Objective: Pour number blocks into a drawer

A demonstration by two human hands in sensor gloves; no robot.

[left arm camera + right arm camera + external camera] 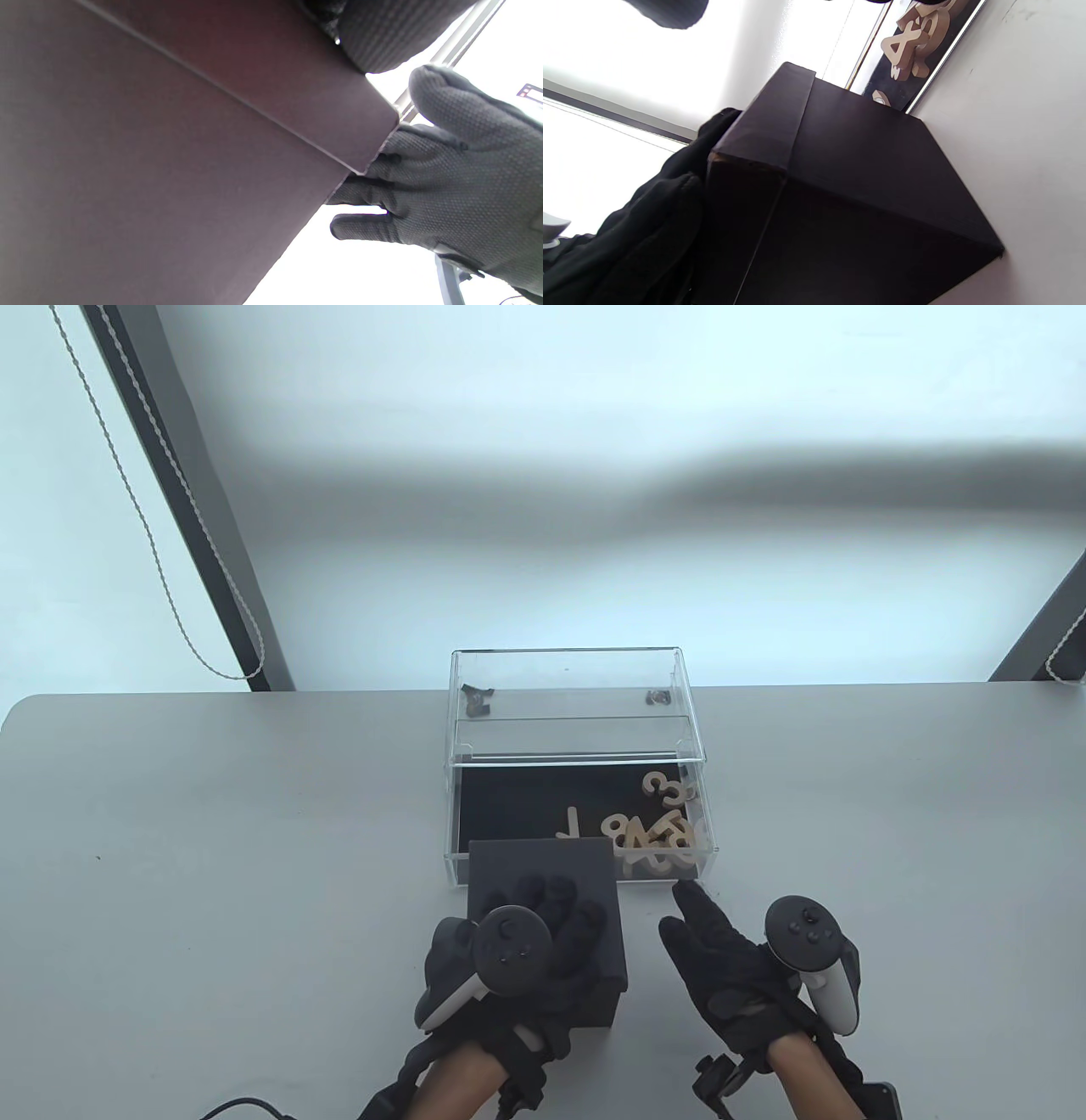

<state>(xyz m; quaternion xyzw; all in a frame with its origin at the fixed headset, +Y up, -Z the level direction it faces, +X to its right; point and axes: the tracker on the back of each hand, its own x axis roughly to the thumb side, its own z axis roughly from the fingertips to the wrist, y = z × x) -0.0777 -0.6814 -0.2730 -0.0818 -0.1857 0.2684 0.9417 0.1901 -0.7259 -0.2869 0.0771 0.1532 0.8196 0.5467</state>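
Observation:
A black box (543, 869) stands tilted on the grey table, right in front of the pulled-out clear drawer (458, 848). My left hand (551, 912) grips the box from above, fingers curled over its top face. The box fills the left wrist view (169, 148) and shows from below in the right wrist view (861, 169), one lower corner at the table. Wooden number blocks (657, 836) lie heaped at the right end of the drawer's black floor; some appear in the right wrist view (908, 46). My right hand (708, 929) is open beside the box, fingers straight, holding nothing.
The clear case (564, 687) of the drawer stands behind it, with two small dark pieces (477, 700) inside. The table's back edge runs just behind the case. Blind cords (170, 585) hang at the far left. A cable (237, 1105) lies at the near edge.

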